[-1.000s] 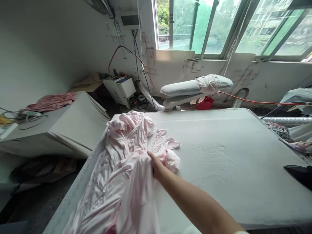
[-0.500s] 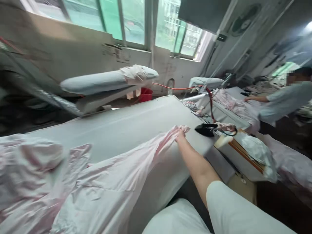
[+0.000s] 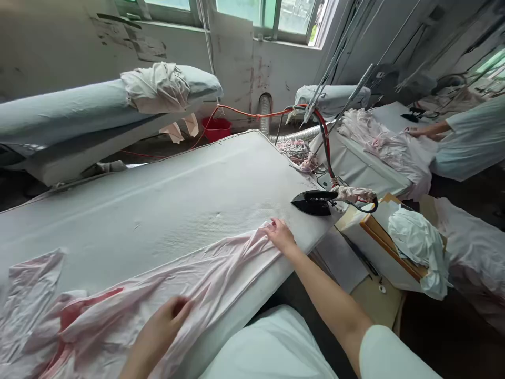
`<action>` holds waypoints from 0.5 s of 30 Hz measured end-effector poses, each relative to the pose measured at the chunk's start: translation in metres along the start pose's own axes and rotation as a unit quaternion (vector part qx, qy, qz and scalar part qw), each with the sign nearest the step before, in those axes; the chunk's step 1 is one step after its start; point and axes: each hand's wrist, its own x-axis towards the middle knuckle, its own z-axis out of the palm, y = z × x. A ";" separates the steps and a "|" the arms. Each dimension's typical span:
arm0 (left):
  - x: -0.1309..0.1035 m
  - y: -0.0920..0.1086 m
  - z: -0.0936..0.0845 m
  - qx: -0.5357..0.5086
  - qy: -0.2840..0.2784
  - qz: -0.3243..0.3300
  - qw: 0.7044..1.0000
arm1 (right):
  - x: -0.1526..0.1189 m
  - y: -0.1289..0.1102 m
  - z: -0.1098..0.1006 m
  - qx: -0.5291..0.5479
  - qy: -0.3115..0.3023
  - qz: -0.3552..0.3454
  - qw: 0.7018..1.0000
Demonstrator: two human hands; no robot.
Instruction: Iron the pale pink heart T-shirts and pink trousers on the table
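Note:
A pale pink garment (image 3: 158, 295) lies in long folds along the near side of a padded white ironing table (image 3: 221, 179), with darker pink showing at its left part. My right hand (image 3: 281, 235) pinches the garment's right end between thumb and fingers, close above the table. Lower left, my left hand (image 3: 165, 326) rests over the garment with curled fingers, seemingly closed on a fold; its fingertips are partly hidden. A black iron (image 3: 313, 202) with a cloth-wrapped handle stands at the table's right end, just beyond my right hand.
Behind the table runs a padded sleeve board (image 3: 79, 113) with cloth wrapped round it. A red bucket (image 3: 216, 129) stands by the wall. Hoses and an orange cord (image 3: 256, 114) lead to the iron. At right, a co-worker's hand (image 3: 428, 130) touches pink cloth on another table.
My left hand has come into view over the garment. My right hand has drawn the garment's end slightly left and down, and it lies lower on the table. The view has tilted down.

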 end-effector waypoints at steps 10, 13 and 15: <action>-0.058 -0.035 0.071 0.140 0.218 0.074 0.963 | 0.010 0.001 -0.062 0.162 -0.172 0.002 0.972; -0.076 -0.071 0.068 0.135 0.169 0.137 0.967 | -0.020 0.042 -0.081 0.092 -0.201 0.059 0.973; -0.080 -0.077 0.064 0.133 0.133 0.168 0.968 | -0.044 0.062 -0.084 0.086 -0.203 0.093 0.971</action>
